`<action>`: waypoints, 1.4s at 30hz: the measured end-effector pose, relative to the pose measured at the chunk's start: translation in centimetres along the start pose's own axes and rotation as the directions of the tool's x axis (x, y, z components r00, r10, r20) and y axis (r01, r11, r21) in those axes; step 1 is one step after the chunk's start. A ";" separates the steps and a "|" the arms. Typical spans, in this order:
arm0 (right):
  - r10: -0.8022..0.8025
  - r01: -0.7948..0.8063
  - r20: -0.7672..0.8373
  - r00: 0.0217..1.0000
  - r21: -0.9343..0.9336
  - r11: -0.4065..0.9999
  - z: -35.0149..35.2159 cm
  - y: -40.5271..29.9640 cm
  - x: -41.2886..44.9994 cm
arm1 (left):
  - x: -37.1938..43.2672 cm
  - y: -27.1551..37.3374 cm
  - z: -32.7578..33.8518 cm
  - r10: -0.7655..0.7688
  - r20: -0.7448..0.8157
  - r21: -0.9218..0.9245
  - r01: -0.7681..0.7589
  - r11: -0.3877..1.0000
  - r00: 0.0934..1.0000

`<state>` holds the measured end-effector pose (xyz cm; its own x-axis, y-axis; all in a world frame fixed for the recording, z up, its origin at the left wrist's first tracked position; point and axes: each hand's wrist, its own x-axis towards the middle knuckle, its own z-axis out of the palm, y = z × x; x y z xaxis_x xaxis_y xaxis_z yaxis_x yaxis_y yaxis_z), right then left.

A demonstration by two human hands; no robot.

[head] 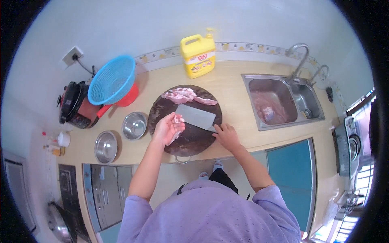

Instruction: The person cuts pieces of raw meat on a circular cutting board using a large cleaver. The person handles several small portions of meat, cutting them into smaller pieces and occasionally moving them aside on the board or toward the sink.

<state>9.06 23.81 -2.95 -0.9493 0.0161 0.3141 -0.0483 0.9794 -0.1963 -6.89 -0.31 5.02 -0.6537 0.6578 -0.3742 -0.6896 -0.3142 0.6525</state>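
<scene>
My left hand is palm up over the left part of a round dark wooden chopping board. A small piece of raw meat rests on its fingers, and another pale piece shows at the edge of the palm. A cleaver lies flat on the board, its broad blade pointing up and left. At its handle end is my right hand, fingertips touching the handle; whether they grip it is unclear. Beyond the blade lie a heap of raw meat and a long strip.
Two steel bowls stand left of the board. Behind them a blue plastic colander sits on a red dipper, beside a cooker. A yellow detergent jug stands at the wall. Right, a steel sink holds reddish water and a lump.
</scene>
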 end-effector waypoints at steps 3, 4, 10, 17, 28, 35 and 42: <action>0.063 -0.064 -0.151 0.987 0.002 0.998 -0.5 0.0 -1.6 | 0.2 -1.1 2.5 -0.072 0.074 0.064 0.067 0.996 0.995; 0.105 -0.098 -0.178 0.978 0.045 0.994 -1.0 -0.1 -2.3 | 0.0 -1.5 3.9 -0.038 0.033 0.178 0.032 0.984 0.999; 0.346 -0.287 -0.291 0.892 0.228 0.931 -6.3 0.6 -11.7 | 3.0 -7.4 10.5 -0.147 0.224 0.533 0.005 0.846 0.963; 0.820 -0.767 -0.318 0.476 0.305 0.564 -13.4 0.8 -31.6 | 4.9 -20.9 25.1 -0.525 0.425 0.724 0.072 0.686 0.737; 0.855 -0.829 -0.425 -0.296 0.560 -0.009 -16.3 -1.3 -63.3 | -8.8 -48.2 63.1 -0.596 0.786 0.608 -0.036 0.793 0.166; 0.662 -0.707 -0.377 -0.648 0.620 -0.339 -21.0 -3.8 -75.8 | -28.4 -52.5 84.4 0.309 0.927 -0.370 -0.380 0.848 -0.213; 0.475 -0.615 -0.393 -0.787 0.555 -0.560 -16.2 -11.2 -80.9 | -31.3 -70.1 85.2 0.603 0.582 -0.810 -0.457 0.367 -0.546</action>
<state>91.43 14.85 -11.09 0.8464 0.5319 0.0244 0.4385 -0.6702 -0.5988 88.45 59.43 27.14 0.1220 -0.1504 0.9811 -0.2068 -0.9706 -0.1231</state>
